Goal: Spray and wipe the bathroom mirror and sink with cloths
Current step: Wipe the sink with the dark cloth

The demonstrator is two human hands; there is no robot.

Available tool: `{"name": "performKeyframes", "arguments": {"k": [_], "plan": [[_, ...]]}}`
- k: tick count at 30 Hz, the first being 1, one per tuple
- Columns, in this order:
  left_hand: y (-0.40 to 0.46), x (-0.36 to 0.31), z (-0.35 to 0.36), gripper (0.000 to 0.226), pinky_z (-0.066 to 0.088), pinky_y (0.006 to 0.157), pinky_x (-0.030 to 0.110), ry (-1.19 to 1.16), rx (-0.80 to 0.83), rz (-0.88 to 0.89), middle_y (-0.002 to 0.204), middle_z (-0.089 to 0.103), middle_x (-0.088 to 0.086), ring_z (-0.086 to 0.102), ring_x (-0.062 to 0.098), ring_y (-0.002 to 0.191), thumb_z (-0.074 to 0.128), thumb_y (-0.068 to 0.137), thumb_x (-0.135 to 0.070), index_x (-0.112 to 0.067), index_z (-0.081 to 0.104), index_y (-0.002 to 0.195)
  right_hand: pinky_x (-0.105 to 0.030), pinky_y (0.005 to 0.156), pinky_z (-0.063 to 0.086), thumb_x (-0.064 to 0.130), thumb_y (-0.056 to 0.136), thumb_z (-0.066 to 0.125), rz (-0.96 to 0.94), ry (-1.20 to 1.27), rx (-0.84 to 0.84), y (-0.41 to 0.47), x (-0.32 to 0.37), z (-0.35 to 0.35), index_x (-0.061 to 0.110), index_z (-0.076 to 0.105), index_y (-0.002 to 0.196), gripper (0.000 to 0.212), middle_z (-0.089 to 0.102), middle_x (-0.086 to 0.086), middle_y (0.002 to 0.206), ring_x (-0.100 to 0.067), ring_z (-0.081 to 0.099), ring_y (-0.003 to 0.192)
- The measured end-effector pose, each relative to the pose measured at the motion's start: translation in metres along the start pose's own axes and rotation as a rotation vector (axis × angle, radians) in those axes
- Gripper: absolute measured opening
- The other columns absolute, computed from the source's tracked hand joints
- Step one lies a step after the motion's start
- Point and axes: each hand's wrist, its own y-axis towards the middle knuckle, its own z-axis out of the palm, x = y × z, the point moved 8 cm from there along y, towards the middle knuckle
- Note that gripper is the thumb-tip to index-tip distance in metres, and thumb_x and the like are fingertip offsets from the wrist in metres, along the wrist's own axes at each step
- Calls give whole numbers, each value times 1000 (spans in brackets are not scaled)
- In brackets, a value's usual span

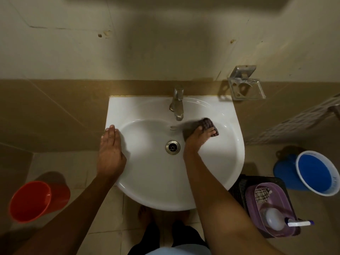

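A white wall-mounted sink (152, 188) fills the middle of the view, with a metal tap (177, 103) at its back and a steel drain (173, 147) in the bowl. My right hand (197, 139) presses a dark checked cloth (207, 125) against the bowl's back wall, just right of the tap spout. My left hand (110, 150) rests flat with straight fingers on the sink's left rim. A white spray bottle (276, 219) lies in a purple tub (250, 201) at the lower right, beside a second checked cloth (263, 194). The mirror is out of view.
The purple tub sits on a dark basket (237, 186) right of the sink. A blue bucket (316, 173) stands further right, a red bucket (30, 201) on the floor at left. A metal soap holder (246, 87) hangs on the tiled wall. My feet are under the sink.
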Motion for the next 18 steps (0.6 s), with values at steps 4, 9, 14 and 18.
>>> {"name": "performKeyframes", "arguments": {"k": [4,9,14,18], "plan": [[0,0,-1,69,14,122,48,-4,-14,8,158,25,27,20,39,149,24,81,-6,10,29,148,-45,109,40,40,105,34,400,537,-49,-2,13,49,21,23,152,52,45,-12,148,-28,50,125],[-1,0,-2,68,16,122,48,-35,-41,4,157,29,26,23,38,148,18,83,-10,9,32,147,-49,103,45,51,101,39,481,406,40,-55,-19,89,28,29,147,53,59,-8,125,-32,57,112],[0,2,-1,63,15,121,47,-82,-48,8,156,30,26,25,39,147,25,86,-5,9,32,147,-39,100,44,39,104,41,415,368,66,-81,-26,106,26,15,153,57,48,-8,143,-24,51,118],[0,3,0,66,15,121,48,-99,-37,25,156,29,28,25,40,147,31,83,-5,11,31,147,-43,117,25,36,105,35,290,-104,466,-126,-43,141,15,-17,154,74,11,-8,163,-27,21,147]]}}
